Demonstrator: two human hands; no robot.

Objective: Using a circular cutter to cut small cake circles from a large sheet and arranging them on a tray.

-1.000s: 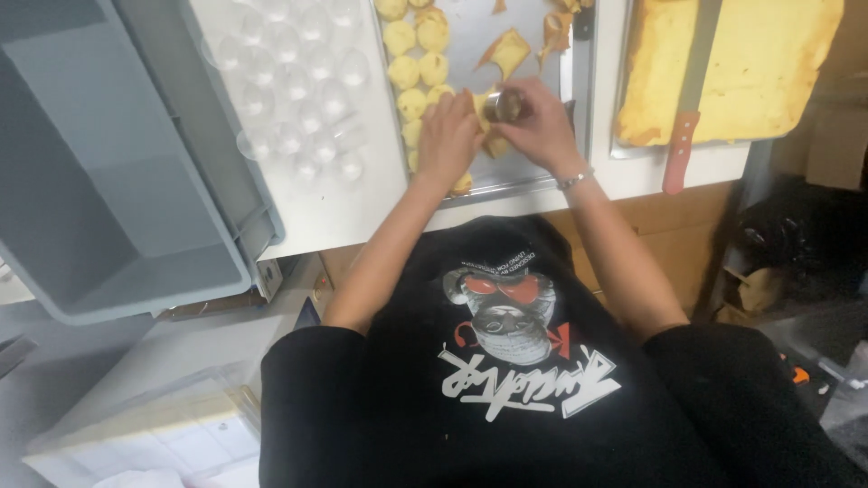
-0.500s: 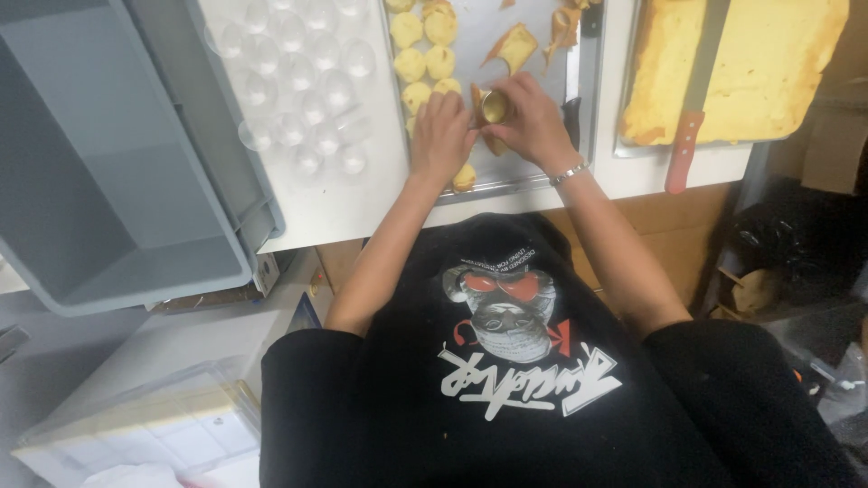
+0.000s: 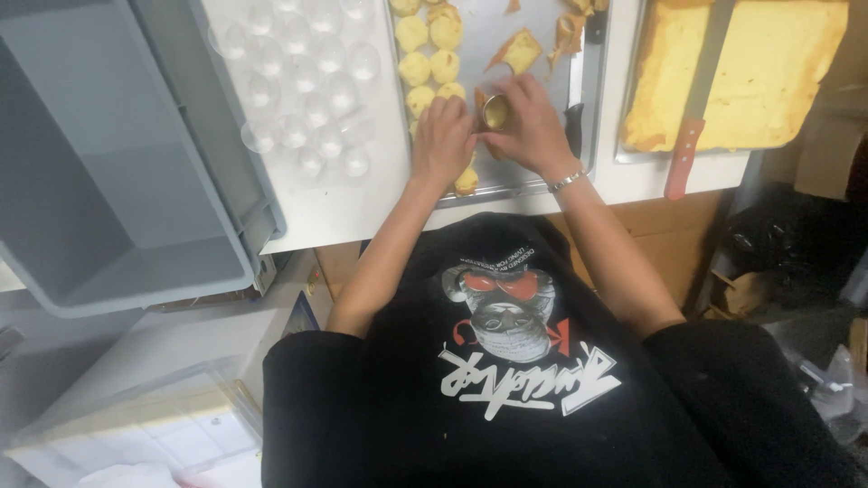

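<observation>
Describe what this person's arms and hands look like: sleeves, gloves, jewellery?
Both arms are bare from the short black sleeves of a printed T-shirt down. The left hand wears no glove and no ring that I can make out. The right hand is ungloved too, with a thin silver bracelet at its wrist.

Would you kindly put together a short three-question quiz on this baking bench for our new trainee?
1. True or false: the right hand holds a small round metal cutter over the metal tray.
2. Where does the red-handled knife lie?
A. In the grey bin
B. Across the slab of yellow cake
C. Among the clear plastic domes
3. Fill in: the left hand rests beside a column of small round yellow ____.

Key: 1 true; 2 B; 3 cakes.
</observation>
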